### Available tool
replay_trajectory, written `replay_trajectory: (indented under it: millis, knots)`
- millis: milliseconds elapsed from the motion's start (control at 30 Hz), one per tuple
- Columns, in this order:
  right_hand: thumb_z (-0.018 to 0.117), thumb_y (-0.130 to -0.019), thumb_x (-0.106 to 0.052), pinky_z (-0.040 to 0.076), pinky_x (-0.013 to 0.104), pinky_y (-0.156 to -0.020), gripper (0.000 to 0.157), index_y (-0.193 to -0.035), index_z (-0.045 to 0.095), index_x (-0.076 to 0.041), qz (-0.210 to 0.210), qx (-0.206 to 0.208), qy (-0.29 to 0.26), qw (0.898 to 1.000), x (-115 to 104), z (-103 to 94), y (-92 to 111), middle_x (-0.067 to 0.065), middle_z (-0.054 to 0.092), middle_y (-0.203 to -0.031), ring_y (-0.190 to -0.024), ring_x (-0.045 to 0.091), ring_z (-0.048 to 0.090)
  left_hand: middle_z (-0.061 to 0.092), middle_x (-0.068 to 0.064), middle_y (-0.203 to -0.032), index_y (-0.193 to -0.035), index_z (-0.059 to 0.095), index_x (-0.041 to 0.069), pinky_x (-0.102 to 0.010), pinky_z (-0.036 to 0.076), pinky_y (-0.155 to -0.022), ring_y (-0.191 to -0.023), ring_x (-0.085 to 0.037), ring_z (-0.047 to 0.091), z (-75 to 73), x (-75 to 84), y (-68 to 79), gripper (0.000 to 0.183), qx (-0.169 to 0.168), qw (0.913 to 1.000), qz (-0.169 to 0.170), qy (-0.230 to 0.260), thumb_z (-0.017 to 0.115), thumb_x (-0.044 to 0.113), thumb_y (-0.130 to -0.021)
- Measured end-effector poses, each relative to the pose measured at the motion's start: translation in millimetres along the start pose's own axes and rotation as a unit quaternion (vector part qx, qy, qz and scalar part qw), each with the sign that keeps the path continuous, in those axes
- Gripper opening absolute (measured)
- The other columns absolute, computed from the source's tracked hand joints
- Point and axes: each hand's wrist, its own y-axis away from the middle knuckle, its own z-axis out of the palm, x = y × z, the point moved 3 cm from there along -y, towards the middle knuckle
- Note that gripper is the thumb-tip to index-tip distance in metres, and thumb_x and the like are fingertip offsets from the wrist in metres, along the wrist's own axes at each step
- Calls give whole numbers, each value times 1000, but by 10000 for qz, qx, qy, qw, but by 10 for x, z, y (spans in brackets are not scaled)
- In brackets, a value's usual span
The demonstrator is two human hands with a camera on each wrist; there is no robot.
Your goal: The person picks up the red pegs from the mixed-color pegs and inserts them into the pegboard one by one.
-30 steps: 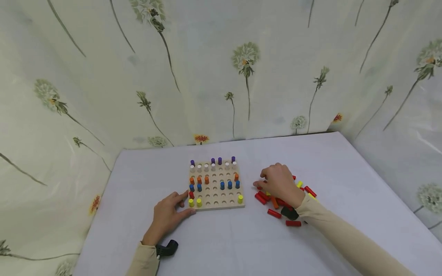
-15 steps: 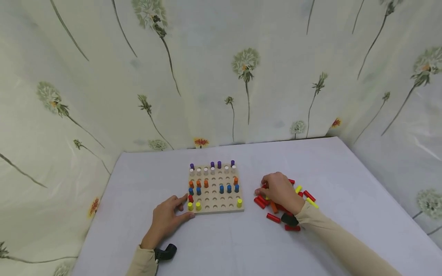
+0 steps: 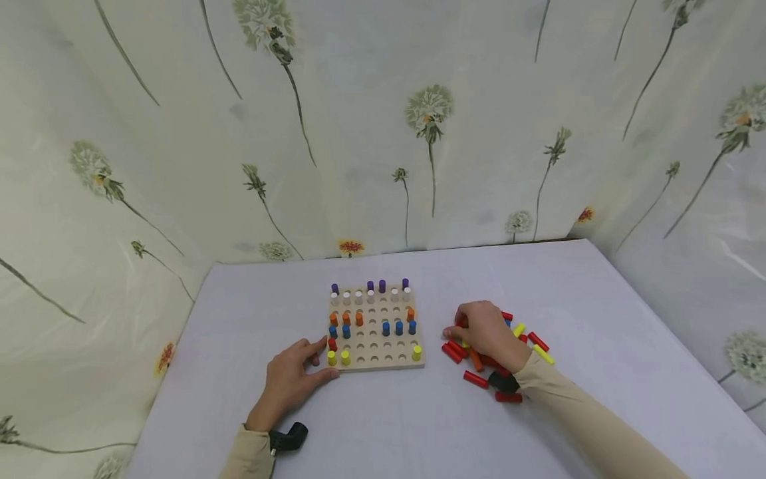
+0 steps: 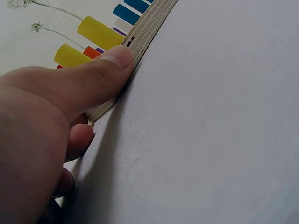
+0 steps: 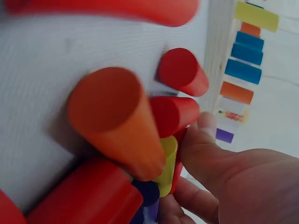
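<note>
On the table lies a wooden pegboard (image 3: 380, 361) with coloured pegs standing in some of its holes. My left hand (image 3: 290, 376) holds its near left corner, the thumb on the front edge and fingers along the left side. In the left wrist view the thumb (image 4: 100, 77) presses the board's layered edge (image 4: 149, 35) beside yellow pegs. My right hand (image 3: 487, 332) is down in a loose pile of pegs to the right. Its thumb (image 5: 203, 140) and curled fingers pinch a red peg (image 5: 179, 161), mostly hidden, beside a yellow peg (image 5: 167, 168).
Red pegs (image 3: 475, 379) lie loose around the pile, with an orange peg (image 3: 475, 360) under the right wrist and a yellow peg (image 3: 542, 353) at its right. White cloth covers the table (image 3: 383, 426). A flowered curtain (image 3: 335, 133) hangs behind and at both sides.
My right hand has lowered into the pile, and its fingers have drawn together. My left hand stays at the board's corner. The head view has tilted slightly.
</note>
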Motion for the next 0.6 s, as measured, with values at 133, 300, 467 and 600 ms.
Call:
replay_trajectory:
  millis: [133,300,467,600]
  knots:
    - [88,-88,-37,48,30,-65,35,-99,76,-6,130,-122,-199,9996,6,5,-20,3,68,-84,-77,19,57,51,14,-81,-140,72,20,-25,28,-64,-68,-6,39,-13,-1,-6,70,4,10000,8,-32,91,49,-80]
    - [90,-86,-32,54,33,-72,37,-108,78,-5,98,-31,-352,9993,-16,-20,-24,7,75,-97,-86,20,61,51,14,-81,-140,72,20,-24,28,-63,-68,-6,38,-5,9,-3,70,22,10000,27,-28,91,50,-80]
    - [92,-84,-25,49,33,-73,29,-106,82,-9,-90,73,-469,9988,-37,-19,-23,5,76,-100,-90,21,59,51,13,-81,-140,71,20,-24,27,-62,-67,-6,38,-4,16,9,70,21,10000,-3,2,91,49,-80]
    - [91,-84,-20,45,34,-74,22,-104,84,-13,-199,141,-539,9982,-43,-15,-9,4,75,-100,-92,23,57,50,13,-81,-140,72,20,-24,27,-62,-67,-6,38,-10,20,9,70,53,10000,6,-14,92,48,-79]
